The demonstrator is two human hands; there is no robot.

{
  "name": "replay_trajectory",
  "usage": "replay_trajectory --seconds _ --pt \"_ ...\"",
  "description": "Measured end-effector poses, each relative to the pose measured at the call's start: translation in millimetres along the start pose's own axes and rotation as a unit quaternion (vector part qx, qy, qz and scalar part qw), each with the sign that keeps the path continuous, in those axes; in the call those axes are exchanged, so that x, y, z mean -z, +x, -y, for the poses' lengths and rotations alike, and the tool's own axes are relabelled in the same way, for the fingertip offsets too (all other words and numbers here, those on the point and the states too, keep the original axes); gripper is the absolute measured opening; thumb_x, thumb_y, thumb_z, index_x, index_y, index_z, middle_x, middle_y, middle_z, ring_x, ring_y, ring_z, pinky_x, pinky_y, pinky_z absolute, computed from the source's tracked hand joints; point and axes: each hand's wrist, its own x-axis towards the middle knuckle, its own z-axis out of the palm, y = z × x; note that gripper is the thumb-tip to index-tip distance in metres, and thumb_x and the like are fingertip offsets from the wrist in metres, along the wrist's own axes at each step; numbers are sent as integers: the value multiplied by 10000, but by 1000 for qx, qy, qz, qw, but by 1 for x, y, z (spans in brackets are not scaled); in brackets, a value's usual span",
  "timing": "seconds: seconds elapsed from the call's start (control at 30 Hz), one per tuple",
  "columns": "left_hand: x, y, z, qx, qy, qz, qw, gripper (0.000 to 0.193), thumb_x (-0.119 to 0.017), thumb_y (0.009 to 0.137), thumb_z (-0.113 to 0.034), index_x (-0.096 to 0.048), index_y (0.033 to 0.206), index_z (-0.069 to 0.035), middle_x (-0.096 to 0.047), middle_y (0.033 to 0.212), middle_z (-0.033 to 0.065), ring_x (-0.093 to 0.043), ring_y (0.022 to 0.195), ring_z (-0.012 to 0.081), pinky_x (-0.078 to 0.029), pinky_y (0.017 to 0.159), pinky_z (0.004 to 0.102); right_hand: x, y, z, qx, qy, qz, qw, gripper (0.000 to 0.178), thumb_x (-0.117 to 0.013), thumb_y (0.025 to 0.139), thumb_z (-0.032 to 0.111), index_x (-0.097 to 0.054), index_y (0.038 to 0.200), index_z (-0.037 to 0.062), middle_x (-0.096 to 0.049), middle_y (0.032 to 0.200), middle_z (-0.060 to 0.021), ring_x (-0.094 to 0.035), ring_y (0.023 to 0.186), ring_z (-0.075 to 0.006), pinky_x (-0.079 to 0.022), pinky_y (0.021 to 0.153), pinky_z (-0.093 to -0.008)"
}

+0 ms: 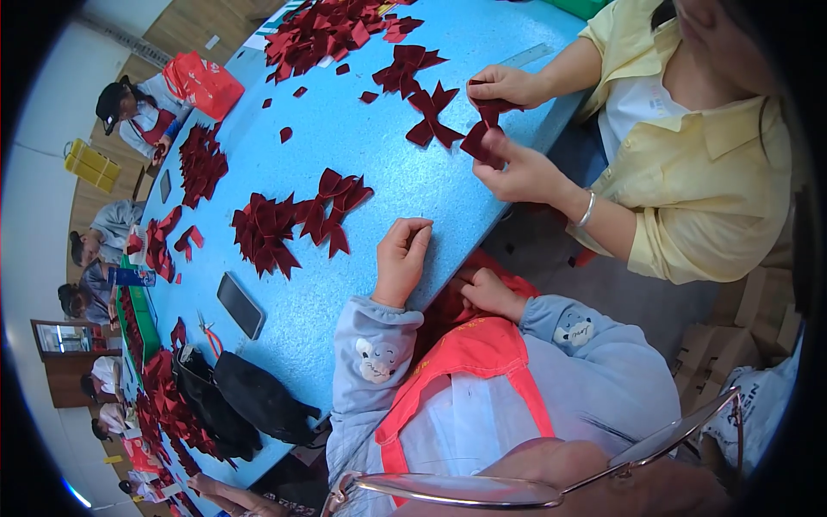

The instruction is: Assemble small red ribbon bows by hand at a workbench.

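Observation:
My left hand (402, 263) is over the blue table (345, 297) near its edge, thumb and fingers pressed together; whatever they may hold is hidden. Lower and to the right, my right hand (494, 294) is at my lap, its fingers curled against dark red cloth (446, 303) beside my red apron (478, 349). Beyond my left hand, a dark red velvet bow (332, 207) lies against a heap of similar bows (263, 231). To the right, another person's hands (521, 168) hold a dark red bow (487, 142).
A phone (240, 306), orange-handled pliers (211, 338) and black pouches (258, 395) lie to the left. More bows (327, 39) are heaped at the far side, near a clear ruler (527, 56). A red bag (204, 84) stands at the far left edge, where several people work.

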Motion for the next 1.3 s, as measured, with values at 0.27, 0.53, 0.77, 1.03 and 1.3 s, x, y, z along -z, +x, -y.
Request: replay_trajectory --seconds 0.27,0.53,0.77,1.03,1.3 --pt "-1 2 5 -17 -3 -6 1000 114 -624 904 -70 -662 989 -4 -636 881 70 -598 788 137 -476 712 260 0 3 -3 -16 12 3 1000 251 -533 981 246 -670 1043 46 -582 604 -19 -544 508 -95 -447 484 -253" --pt "-1 2 3 -25 5 -9 1000 114 -615 908 -71 -659 988 -2 -638 881 74 -603 792 144 -478 721 264 0 1 1 -5 1 -2 1000 248 -532 967 234 -664 973 25 -592 601 -52 -558 514 -125 -462 486 -284" --pt "-1 2 3 -24 8 -7 1000 113 -613 909 -70 -658 986 0 -642 884 79 -606 797 151 -479 725 271 1 1 -1 -12 5 -1 1000 250 -531 966 231 -668 984 23 -597 601 -53 -559 515 -128 -463 494 -287" --pt "-1 2 1 -24 13 -9 1000 110 -616 908 -69 -658 982 2 -643 878 82 -608 795 158 -480 723 273 1 0 2 -12 21 -1 1000 249 -528 965 224 -670 999 23 -600 602 -56 -563 516 -129 -463 500 -289" --pt "-2 2 2 -19 11 -11 1000 107 -619 907 -69 -659 977 1 -645 875 86 -608 790 159 -480 716 272 1 1 1 -10 13 -1 1000 247 -533 963 223 -673 994 21 -604 600 -57 -570 516 -130 -467 503 -288"
